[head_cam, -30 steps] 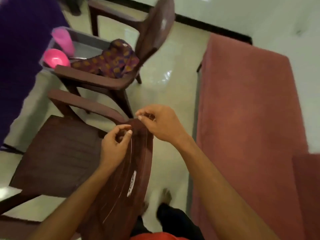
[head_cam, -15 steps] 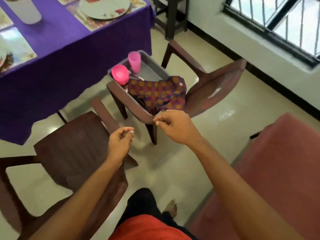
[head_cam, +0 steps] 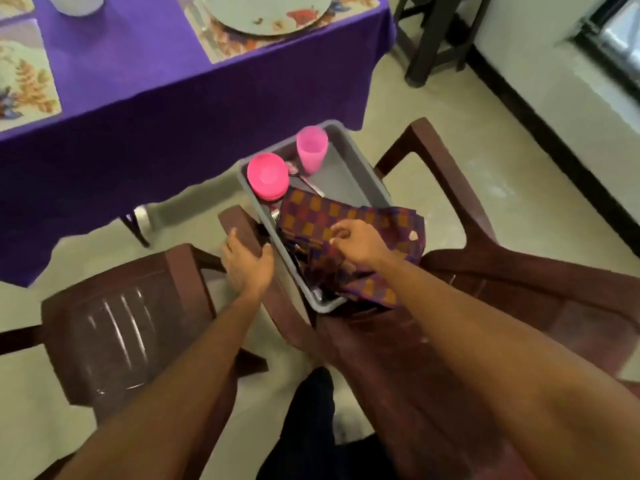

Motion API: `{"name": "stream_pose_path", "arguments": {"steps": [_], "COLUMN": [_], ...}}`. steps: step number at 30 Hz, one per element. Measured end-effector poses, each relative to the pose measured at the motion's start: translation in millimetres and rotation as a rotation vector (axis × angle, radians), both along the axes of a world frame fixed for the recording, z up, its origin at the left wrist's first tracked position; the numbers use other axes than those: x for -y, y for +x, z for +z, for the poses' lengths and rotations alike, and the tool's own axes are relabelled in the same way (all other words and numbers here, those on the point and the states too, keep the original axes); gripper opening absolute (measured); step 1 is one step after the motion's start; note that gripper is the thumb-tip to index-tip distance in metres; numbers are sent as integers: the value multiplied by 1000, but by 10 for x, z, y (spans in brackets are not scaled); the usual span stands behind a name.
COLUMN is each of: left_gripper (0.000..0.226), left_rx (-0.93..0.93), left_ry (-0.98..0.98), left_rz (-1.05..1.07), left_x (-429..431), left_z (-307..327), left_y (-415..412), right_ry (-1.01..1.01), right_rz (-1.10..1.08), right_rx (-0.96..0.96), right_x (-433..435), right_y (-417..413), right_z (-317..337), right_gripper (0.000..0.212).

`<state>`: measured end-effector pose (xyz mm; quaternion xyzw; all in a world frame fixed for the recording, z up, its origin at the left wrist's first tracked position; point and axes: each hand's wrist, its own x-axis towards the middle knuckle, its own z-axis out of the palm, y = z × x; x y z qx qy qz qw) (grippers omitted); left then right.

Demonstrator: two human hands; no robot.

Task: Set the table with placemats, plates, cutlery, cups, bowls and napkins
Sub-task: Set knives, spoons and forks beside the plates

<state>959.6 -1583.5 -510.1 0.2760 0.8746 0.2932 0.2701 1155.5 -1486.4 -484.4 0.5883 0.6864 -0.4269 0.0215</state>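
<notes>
I am curling my right hand [head_cam: 360, 244] into the checked napkin cloth [head_cam: 346, 216], fingers bent and pinching up a fold of it where it is lying heaped over the near end of the grey tub [head_cam: 363, 161]. Just beyond my knuckles, in the same tub, some cutlery [head_cam: 309, 184] is poking out from under the cloth, and past that the pink bowl [head_cam: 267, 175] and the pink cup [head_cam: 311, 148] are standing at the far end. Beside the tub, my left hand [head_cam: 247, 261] is gripping the chair's armrest [head_cam: 242, 223], thumb on one side and fingers over the top. Well beyond both hands, the purple-covered table [head_cam: 138, 81] is carrying a placemat [head_cam: 221, 46] with a plate [head_cam: 263, 8] on it, a second placemat [head_cam: 24, 74] and a white vessel [head_cam: 74, 1]. I am judging the job as partly done: mats and at least one plate are laid, while napkins, cutlery, bowl and cup are waiting in the tub.
</notes>
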Motion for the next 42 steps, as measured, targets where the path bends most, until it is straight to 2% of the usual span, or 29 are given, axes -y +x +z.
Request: {"name": "stream_pose_path", "arguments": {"steps": [2, 4, 8, 11, 19, 24, 28, 31, 34, 39, 42], "left_gripper": [80, 82, 69, 61, 61, 61, 61, 61, 62, 67, 66], "left_rx": [-108, -190, -301, -380, -461, -464, -471, -488, -489, -494, -486], "left_ry": [-36, -54, -30, -47, -118, -123, -129, -121, -128, -180, -90], "left_rz": [65, 135, 124, 105, 116, 124, 111, 111, 105, 108, 53], "left_x": [-249, -474, -654, -648, -671, -683, -686, -673, -681, -678, -702], "left_z": [-203, -371, -537, -629, -717, -726, -721, -714, -716, -650, -511], "left_y": [-110, -207, -226, -187, -202, -199, -193, -194, -184, -170, -38], "right_ry": [-71, -79, 32, 94, 216, 176, 225, 257, 234, 157, 126], "right_rz": [-54, -3, 21, -7, -79, -67, 110, 201, 286, 280, 252], "right_rx": [15, 46, 29, 43, 170, 261, 301, 244, 235, 230, 127], "right_x": [-302, -614, -1272, -1662, -1871, -1985, -2020, -2015, -1935, -1633, -1403], "right_y": [-80, -209, -547, -784, -992, -1156, -1033, -760, -408, 122, 343], "right_z": [-424, -806, -1394, -1842, -2365, -2384, -2323, -2203, -2000, -1471, -1069], "right_gripper": [42, 48, 36, 37, 33, 32, 32, 27, 26, 34, 34]}}
